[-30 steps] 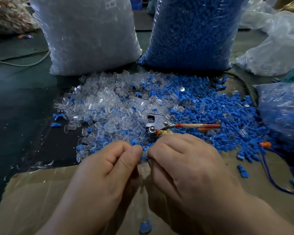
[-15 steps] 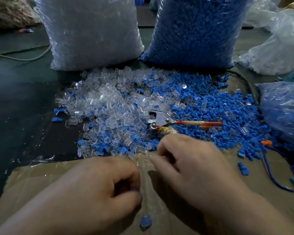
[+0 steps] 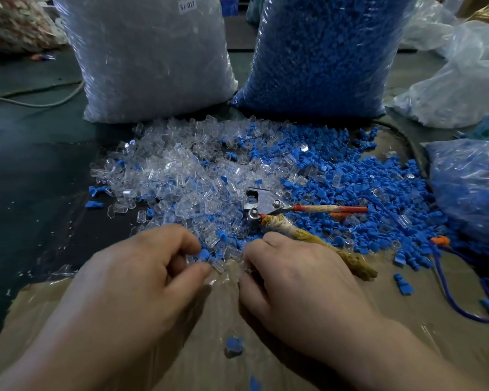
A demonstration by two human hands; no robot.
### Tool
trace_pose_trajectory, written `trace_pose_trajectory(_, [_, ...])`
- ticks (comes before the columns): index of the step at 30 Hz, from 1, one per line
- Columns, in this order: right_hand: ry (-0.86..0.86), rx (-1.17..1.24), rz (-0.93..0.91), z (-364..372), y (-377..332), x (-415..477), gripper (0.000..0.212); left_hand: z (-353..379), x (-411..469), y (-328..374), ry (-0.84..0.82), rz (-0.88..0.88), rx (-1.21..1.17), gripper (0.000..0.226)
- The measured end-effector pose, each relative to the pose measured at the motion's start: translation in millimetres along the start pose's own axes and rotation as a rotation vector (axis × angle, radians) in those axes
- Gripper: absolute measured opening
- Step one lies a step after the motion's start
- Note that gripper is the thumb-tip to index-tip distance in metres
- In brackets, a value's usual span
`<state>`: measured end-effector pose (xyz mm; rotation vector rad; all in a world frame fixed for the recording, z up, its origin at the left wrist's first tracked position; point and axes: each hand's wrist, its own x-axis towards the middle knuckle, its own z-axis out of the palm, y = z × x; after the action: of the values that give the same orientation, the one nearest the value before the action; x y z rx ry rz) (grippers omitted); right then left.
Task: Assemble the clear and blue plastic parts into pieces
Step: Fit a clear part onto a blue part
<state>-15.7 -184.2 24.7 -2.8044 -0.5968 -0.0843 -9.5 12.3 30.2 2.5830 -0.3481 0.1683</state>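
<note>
Hands, two. The left hand (image 3: 141, 277) is reaching to the near edge of the heap, fingers curled. Its thumb and forefinger are sitting either side of one blue part (image 3: 204, 253), and whether they are gripping it cannot be told. The right hand (image 3: 299, 286) is resting beside it, a gap between the two. Its fingers are curled under with the tips hidden, so what they are holding, if anything, cannot be told.

Loose parts, too many to count. The clear parts (image 3: 175, 176) are lying heaped at the left and the blue parts (image 3: 364, 187) at the right, the two mixing in the middle.

Assembled piece (image 3: 233, 345), one, clear with blue inside. It is lying on the cardboard sheet (image 3: 407, 306) between the two wrists.

Upright bags, two: the bag of clear parts (image 3: 147, 57) and the bag of blue parts (image 3: 322, 52) are standing side by side behind the heap.

Pliers (image 3: 266, 204), one, with two handles, one red and one cloth-wrapped. They are lying on the heap just beyond the right hand.

Blue cord (image 3: 449, 292), one, is trailing over the cardboard at the right.

Change from one second ago: the hands were then raised with their fingertips together on a blue part. They are now apart and low at the heap. The cloth-wrapped handle, then mostly covered, is now showing. The assembled piece is still lying on the cardboard.
</note>
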Motion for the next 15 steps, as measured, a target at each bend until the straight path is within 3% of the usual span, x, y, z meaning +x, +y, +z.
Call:
trace_pose_trajectory(4, [0.058,0.124,0.049,-4,1,0,0.02,10,-1,1,-0.018,0.014,0.029,0.032])
trace_pose_trajectory(7, [0.09,0.432,0.136,-6,0,-2,0.024,11,-1,12,-0.015,0.098,-0.095,0.033])
trace_pose_trajectory(9, [0.042,0.708,0.238,-8,0,-2,0.021,11,-1,17,0.01,0.133,-0.227,0.028])
trace_pose_trajectory(12, [-0.11,1.104,0.353,-15,0,-3,0.02,14,-4,17,0.029,0.0,-0.496,0.032])
trace_pose_trajectory(15, [-0.189,1.315,0.389,-19,-3,-4,0.023,18,-5,17,0.012,-0.064,-0.594,0.041])
